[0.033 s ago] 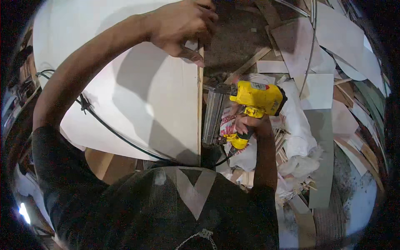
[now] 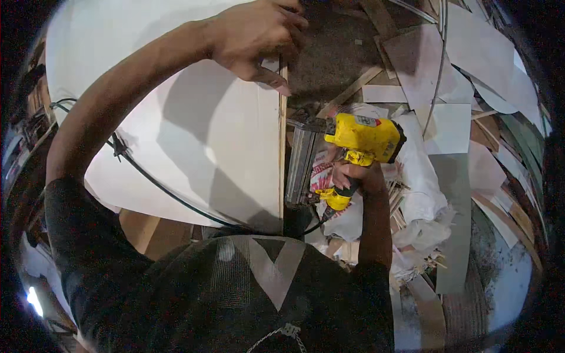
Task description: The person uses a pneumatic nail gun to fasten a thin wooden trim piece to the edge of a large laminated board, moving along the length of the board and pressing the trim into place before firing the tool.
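A large white panel (image 2: 235, 135) with a thin wooden edge (image 2: 283, 165) spreads in front of me to the left. My left hand (image 2: 262, 38) grips its right edge toward the far side, the thumb lying along the edge and the fingers curled over it. In my right hand (image 2: 356, 176) is a yellow nail gun (image 2: 368, 138), held by its handle. Its dark magazine (image 2: 301, 165) runs beside the panel edge, and the nose sits close to that edge; whether they touch I cannot tell. A black hose (image 2: 176, 191) crosses the panel toward the handle's end.
White sacks (image 2: 418, 176) and thin wood scraps lie under and right of the nail gun. Offcut boards (image 2: 453, 129) cover the floor farther right. A wood strip (image 2: 350, 91) slants across the brown floor (image 2: 329, 53) beyond the tool.
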{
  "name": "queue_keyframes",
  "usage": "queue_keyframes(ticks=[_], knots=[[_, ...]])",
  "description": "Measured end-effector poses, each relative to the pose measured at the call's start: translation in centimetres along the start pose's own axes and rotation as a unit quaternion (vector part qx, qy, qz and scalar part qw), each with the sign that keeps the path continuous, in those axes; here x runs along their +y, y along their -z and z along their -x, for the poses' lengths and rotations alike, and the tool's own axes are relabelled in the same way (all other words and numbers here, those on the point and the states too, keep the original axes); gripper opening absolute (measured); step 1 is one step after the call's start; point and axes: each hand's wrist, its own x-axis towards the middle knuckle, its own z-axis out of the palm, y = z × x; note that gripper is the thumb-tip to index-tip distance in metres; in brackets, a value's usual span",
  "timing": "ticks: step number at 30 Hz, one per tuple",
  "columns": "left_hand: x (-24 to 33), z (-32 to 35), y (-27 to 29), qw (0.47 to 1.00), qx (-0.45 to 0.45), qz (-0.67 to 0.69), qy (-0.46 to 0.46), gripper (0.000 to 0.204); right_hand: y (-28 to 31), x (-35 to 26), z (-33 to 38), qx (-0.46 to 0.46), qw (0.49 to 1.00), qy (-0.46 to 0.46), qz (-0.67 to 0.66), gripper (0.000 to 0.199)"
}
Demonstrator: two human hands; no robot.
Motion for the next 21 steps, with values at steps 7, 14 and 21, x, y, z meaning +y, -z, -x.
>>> queue_keyframes(ticks=[7,14,21], knots=[[-0.2,0.1,-0.7,0.998,0.027,-0.055,-0.012,0.036,0.9,0.2,0.0,-0.043,0.999,-0.028,-0.011,0.044],[-0.1,0.2,-0.8,0.995,0.022,-0.093,-0.02,0.035,1.6,0.6,1.1,0.04,0.997,-0.069,-0.005,0.038],[-0.2,0.4,-1.4,0.993,0.004,-0.114,0.018,0.037,2.1,0.8,1.3,0.098,0.992,-0.076,0.017,0.032]])
